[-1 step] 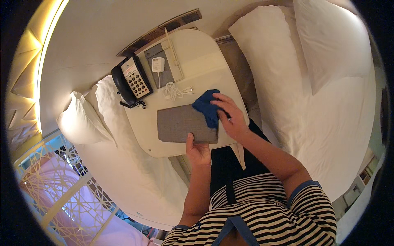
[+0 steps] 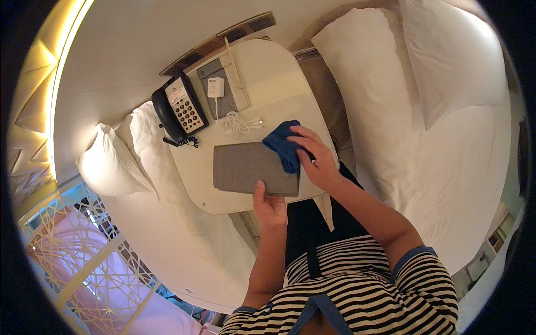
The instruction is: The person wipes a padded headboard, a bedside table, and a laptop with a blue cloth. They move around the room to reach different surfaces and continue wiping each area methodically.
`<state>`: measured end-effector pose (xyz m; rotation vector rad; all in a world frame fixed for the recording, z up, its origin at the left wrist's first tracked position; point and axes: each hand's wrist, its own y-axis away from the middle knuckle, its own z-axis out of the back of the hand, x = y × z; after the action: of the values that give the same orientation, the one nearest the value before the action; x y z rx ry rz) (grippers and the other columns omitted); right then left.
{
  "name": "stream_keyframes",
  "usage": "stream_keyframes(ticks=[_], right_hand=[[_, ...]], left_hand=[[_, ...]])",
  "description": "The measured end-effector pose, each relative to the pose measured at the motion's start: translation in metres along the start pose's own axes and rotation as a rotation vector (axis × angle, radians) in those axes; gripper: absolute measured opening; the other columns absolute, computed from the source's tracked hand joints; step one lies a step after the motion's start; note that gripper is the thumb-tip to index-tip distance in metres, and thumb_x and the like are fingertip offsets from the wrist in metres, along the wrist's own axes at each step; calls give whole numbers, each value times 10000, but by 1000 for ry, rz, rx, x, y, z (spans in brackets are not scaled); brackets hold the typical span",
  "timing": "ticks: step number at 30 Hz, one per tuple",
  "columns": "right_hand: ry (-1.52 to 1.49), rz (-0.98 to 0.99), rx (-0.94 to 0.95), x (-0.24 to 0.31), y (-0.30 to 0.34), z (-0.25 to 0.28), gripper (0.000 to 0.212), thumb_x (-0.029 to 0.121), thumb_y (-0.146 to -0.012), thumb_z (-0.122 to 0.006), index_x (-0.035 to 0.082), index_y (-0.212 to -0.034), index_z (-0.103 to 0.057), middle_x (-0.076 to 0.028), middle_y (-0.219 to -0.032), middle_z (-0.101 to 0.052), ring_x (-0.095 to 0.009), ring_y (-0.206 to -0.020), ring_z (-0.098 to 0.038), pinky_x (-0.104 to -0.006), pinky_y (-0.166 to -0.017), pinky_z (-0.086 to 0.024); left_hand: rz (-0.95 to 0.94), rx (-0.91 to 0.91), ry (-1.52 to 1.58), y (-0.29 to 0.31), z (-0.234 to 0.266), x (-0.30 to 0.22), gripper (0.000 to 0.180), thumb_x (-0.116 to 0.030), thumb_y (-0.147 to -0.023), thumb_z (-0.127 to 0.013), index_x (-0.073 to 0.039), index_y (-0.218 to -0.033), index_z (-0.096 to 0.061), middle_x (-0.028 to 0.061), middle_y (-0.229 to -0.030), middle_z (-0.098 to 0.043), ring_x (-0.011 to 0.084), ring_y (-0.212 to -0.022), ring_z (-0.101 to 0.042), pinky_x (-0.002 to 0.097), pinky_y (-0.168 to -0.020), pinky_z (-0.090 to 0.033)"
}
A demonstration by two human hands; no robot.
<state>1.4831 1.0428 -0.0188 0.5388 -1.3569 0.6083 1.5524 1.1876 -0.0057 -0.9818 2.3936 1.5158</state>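
Between my hands is a flat grey rectangular case (image 2: 240, 167) with a woven-looking cover. My left hand (image 2: 270, 210) grips its near edge, thumb on top and the other fingers out of sight beneath. Over the case's far right corner drapes a crumpled dark blue cloth (image 2: 282, 146). My right hand (image 2: 317, 159) has the cloth between thumb and fingers, pressed against that corner. Just beyond the case, on the white table (image 2: 279, 84), lies a coiled white charging cable (image 2: 237, 124) joined to a white power adapter (image 2: 215, 87).
A black corded telephone (image 2: 180, 109) stands at the table's left edge. Behind the adapter is a grey panel (image 2: 215, 70) with a pale stick-like piece across it. White-covered beds with pillows (image 2: 455, 61) flank the table, and a lattice screen (image 2: 106, 262) stands at lower left.
The blue cloth has shifted very slightly up and to the right with my right hand. My left hand still grips the case.
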Motion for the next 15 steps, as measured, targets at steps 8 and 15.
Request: stream_keyframes(ticks=[8, 15], right_hand=[[208, -3, 180, -26, 10, -2, 361, -74, -772, -527, 66, -1102, -576, -128, -1290, -468, -313, -1212, -418, -377, -1002, -350], [26, 19, 78, -13, -21, -32, 429, -56, -763, -564, 86, -1168, -564, -130, -1286, -485, -311, -1230, -413, -392, -1024, -339]], left_hand=[[-102, 70, -310, 9, -1, 10, 572, 28, -816, -566, -69, -1315, -304, 100, -1264, -424, 257, -1152, -444, 403, -965, -397], [0, 182, -698, 12, 31, 20, 621, 17, -811, -570, -76, -1345, -269, 94, -1303, -410, 235, -1168, -431, 364, -987, -369]])
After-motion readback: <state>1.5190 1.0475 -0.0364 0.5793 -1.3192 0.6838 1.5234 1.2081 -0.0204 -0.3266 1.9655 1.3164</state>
